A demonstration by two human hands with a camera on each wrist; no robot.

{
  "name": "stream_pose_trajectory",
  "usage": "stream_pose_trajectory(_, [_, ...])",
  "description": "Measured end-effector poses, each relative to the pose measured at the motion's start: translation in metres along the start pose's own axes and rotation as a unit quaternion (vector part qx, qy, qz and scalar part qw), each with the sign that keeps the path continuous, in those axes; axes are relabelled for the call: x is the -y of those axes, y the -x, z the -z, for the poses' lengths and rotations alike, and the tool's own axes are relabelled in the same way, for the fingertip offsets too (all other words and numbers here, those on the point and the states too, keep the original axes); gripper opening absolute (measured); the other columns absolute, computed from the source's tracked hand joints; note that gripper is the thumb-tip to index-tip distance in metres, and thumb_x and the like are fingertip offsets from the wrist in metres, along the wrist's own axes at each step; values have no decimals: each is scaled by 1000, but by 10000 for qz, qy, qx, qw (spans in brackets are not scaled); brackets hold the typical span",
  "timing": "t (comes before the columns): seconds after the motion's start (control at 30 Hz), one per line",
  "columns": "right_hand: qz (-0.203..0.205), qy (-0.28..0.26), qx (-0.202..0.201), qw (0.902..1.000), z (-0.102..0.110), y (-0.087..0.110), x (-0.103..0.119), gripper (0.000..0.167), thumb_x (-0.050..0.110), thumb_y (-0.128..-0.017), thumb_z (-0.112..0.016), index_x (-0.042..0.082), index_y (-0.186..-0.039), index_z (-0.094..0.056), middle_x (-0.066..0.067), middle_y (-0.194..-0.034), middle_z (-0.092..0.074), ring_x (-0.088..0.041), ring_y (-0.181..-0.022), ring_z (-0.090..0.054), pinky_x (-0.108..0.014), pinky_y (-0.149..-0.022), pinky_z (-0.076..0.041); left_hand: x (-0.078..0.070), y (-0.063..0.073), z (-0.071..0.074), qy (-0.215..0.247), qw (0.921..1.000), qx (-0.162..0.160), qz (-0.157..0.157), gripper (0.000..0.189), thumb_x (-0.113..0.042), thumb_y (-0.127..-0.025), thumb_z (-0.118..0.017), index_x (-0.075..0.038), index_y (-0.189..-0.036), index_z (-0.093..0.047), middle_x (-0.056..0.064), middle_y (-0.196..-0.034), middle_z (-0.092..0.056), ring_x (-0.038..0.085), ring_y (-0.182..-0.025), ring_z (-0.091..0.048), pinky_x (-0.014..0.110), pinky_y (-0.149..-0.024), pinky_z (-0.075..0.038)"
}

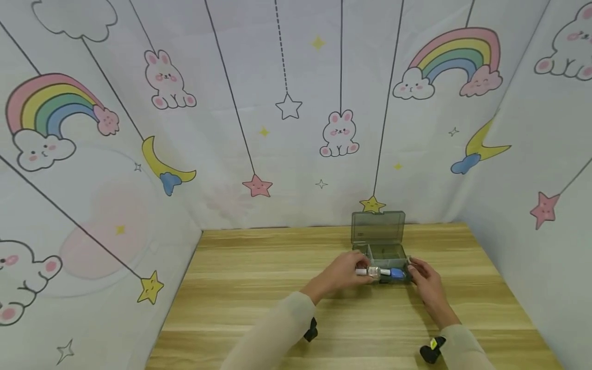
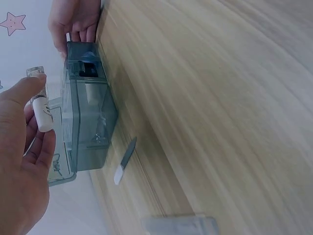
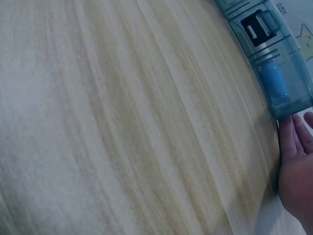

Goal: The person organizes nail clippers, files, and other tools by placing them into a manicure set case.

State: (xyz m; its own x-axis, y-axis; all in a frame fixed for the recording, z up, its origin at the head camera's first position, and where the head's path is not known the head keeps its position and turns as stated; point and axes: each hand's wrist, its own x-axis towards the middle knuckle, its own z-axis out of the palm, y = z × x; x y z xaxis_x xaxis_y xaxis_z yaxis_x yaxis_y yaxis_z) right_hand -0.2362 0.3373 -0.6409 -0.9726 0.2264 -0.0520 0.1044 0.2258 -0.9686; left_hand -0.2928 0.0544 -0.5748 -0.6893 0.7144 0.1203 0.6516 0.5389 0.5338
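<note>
My left hand (image 1: 339, 273) pinches a small glass nail polish bottle (image 2: 43, 105) with a white cap between thumb and fingers. It holds the bottle above the left front part of a translucent grey-green storage box (image 1: 395, 262), whose lid (image 1: 377, 226) stands raised at the back. Against the right end of this box, my right hand (image 1: 429, 289) rests its fingertips, and the fingers look fairly straight in the right wrist view. A blue bottle (image 3: 275, 81) lies inside the box at that end. Another white-capped item (image 2: 93, 93) shows through the wall.
Left of the box, on the wooden table (image 1: 250, 293), lies a slim grey nail file (image 2: 126, 159) with a white end. A clear plastic piece (image 2: 183, 225) lies farther off. Printed cloth walls (image 1: 296, 205) enclose the table at the back and sides.
</note>
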Motion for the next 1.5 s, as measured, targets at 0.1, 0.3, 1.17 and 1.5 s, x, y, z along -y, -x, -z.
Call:
stream_pose_trajectory(0.1, [1, 47, 17, 10000, 0, 0, -1, 56, 33, -113, -54, -1, -156, -47, -27, -153, -51, 12, -108, -52, -9, -87, -49, -3, -10, -3, -62, 9999, -92, 4, 36, -41, -96, -80, -16, -122, -73, -10, -107, -64, -1, -94, -58, 13, -82, -50])
stream_pose_trajectory(0.3, [-40, 10, 20, 10000, 2, 0, -1, 56, 34, -113, -54, 0, -156, -46, -26, -154, -50, 11, -108, -52, -8, -87, -49, -13, -28, -8, -55, 9996, -258, 76, 37, -41, -96, -80, -18, -123, -73, -11, -108, -64, -2, -94, -59, 12, -83, -49])
stream_pose_trajectory(1.17, [-121, -180, 65, 9997, 2, -3, -1, 57, 30, -113, -55, -2, -158, -43, -27, -156, -48, 15, -105, -53, -11, -90, -50, -34, -54, -47, -218, 9969, -436, 622, 38, -42, -94, -82, -17, -121, -72, -12, -108, -63, -3, -95, -59, 10, -82, -48])
stream_pose_trajectory(1.5, [-12, -189, 73, 9998, 1, 0, 0, 57, 30, -112, -55, -2, -158, -44, -28, -154, -49, 15, -106, -53, -12, -90, -51, -36, -53, -49, -312, 9964, -455, 642, 39, -44, -95, -80, -17, -122, -71, -11, -110, -62, -2, -97, -59, 12, -84, -49])
